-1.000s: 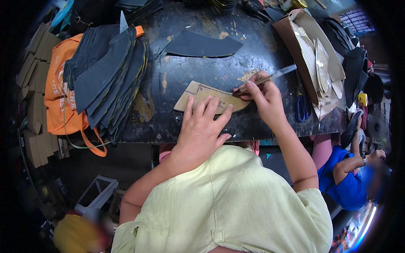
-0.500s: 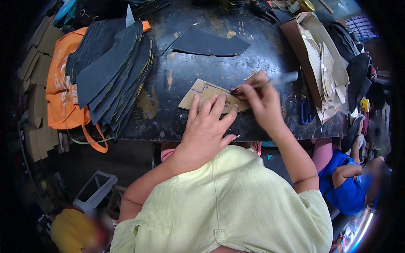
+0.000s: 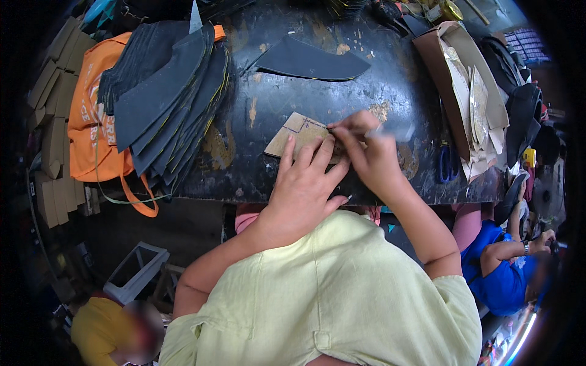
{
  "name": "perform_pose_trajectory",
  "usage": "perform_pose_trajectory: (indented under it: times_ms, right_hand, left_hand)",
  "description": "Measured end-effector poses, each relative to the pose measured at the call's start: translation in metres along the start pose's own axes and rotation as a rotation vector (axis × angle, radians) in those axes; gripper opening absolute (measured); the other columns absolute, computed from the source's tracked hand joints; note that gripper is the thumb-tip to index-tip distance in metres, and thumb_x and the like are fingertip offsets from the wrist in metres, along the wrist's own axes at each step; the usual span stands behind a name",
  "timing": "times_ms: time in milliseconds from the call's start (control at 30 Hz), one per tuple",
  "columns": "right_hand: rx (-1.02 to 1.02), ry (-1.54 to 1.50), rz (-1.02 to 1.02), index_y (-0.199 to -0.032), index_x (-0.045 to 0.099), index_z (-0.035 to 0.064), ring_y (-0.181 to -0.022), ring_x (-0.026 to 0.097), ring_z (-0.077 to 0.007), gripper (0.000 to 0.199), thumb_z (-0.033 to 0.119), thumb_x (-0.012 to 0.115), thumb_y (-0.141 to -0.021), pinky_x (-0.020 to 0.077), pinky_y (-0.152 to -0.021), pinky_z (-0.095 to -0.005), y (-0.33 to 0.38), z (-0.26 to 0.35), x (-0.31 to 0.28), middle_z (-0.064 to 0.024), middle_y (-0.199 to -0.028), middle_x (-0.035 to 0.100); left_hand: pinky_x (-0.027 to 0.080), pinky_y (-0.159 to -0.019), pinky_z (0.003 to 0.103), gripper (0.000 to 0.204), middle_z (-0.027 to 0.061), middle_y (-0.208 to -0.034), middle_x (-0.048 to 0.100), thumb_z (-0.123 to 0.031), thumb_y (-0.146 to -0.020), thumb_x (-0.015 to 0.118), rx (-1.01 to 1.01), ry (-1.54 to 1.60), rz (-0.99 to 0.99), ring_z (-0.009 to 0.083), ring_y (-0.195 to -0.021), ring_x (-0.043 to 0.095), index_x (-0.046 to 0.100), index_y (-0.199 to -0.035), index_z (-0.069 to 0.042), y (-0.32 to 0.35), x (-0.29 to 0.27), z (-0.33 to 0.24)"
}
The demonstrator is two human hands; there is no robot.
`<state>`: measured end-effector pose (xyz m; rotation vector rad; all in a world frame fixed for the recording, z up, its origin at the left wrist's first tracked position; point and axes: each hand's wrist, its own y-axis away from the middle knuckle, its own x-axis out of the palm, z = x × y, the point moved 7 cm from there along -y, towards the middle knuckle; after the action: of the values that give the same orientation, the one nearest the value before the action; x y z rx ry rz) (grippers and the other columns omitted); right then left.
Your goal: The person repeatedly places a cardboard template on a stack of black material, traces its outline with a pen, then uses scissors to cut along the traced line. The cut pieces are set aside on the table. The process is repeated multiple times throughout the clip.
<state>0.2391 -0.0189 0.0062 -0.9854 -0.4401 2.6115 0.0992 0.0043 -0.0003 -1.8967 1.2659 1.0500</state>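
My left hand (image 3: pixel 305 183) lies flat with spread fingers on a brown cardboard template (image 3: pixel 293 129), pressing it to the table. Marked lines run across the template's upper part, and its right end is hidden beneath my hands. Closed in a pinch, my right hand (image 3: pixel 372 152) holds a pen (image 3: pixel 397 132), whose pale barrel is smeared by motion. The pen's dark tip is at the template's upper edge. Beyond the template lies a curved dark grey piece of sheet material (image 3: pixel 311 60) with a small mark on it.
Fanned dark pieces (image 3: pixel 165 91) are stacked over an orange bag (image 3: pixel 85 134) at left. An open cardboard box (image 3: pixel 452 91) with papers stands at right, with blue-handled scissors (image 3: pixel 448 163) beside it. Two people sit nearby, one in blue (image 3: pixel 497 268), one in yellow (image 3: pixel 101 326).
My right hand and the pen have moved a little left along the template's upper edge. My left hand still rests on it. The whole view has shifted slightly.
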Motion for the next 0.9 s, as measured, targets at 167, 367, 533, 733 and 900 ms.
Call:
perform_pose_trajectory:
  times_ms: [167, 367, 533, 733, 900]
  right_hand:
    - [0.256, -0.126, -0.024, -0.106, 0.062, 0.0001, -0.088, 0.075, -0.0181, 0.01, 0.009, 0.067, -0.107, 0.062, -0.078, -0.0366, 0.003, -0.017, 0.004, -0.0112, -0.099, 0.072]
    - [0.466, -0.401, -0.096, -0.104, 0.063, 0.001, -0.083, 0.073, -0.0257, 0.012, 0.003, 0.074, -0.099, 0.0583, -0.075, -0.0391, 0.002, -0.032, 0.01, -0.0137, -0.097, 0.069]
    - [0.584, -0.696, -0.169, -0.103, 0.063, -0.0001, -0.084, 0.072, -0.0199, 0.011, 0.003, 0.073, -0.101, 0.058, -0.073, -0.0385, -0.002, -0.039, 0.012, -0.0099, -0.095, 0.068]
    - [0.654, -0.653, -0.113, -0.101, 0.062, -0.0007, -0.09, 0.074, -0.0217, 0.013, 0.005, 0.074, -0.1, 0.0592, -0.074, -0.0388, -0.008, -0.043, 0.02, -0.0107, -0.095, 0.068]
    - [0.048, -0.09, 0.081, -0.104, 0.062, -0.0036, -0.093, 0.077, -0.0197, 0.016, 0.011, 0.067, -0.107, 0.0637, -0.081, -0.0326, -0.028, -0.005, 0.018, -0.0085, -0.097, 0.07]
  left_hand:
    - [0.029, -0.125, 0.064, 0.074, 0.0191, -0.152, 0.051, -0.042, -0.083, 0.087, 0.011, 0.005, -0.024, 0.0353, -0.145, 0.046, 0.061, -0.145, -0.012, 0.0, -0.002, -0.001]
    - [0.029, -0.125, 0.065, 0.075, 0.0199, -0.152, 0.051, -0.041, -0.082, 0.088, 0.013, 0.011, -0.029, 0.0359, -0.145, 0.045, 0.061, -0.146, -0.012, -0.001, -0.004, -0.002]
    - [0.028, -0.126, 0.065, 0.074, 0.0208, -0.153, 0.049, -0.043, -0.083, 0.087, 0.004, 0.013, 0.002, 0.0383, -0.145, 0.044, 0.063, -0.147, -0.015, -0.002, -0.002, -0.001]
    - [0.028, -0.126, 0.065, 0.071, 0.0204, -0.153, 0.049, -0.044, -0.083, 0.087, -0.004, 0.017, 0.011, 0.0395, -0.146, 0.043, 0.065, -0.145, -0.016, -0.002, -0.001, 0.0]
    - [0.027, -0.126, 0.065, 0.074, 0.0207, -0.153, 0.049, -0.044, -0.083, 0.087, 0.001, 0.02, 0.04, 0.0387, -0.147, 0.043, 0.063, -0.148, -0.016, -0.001, 0.0, 0.0]
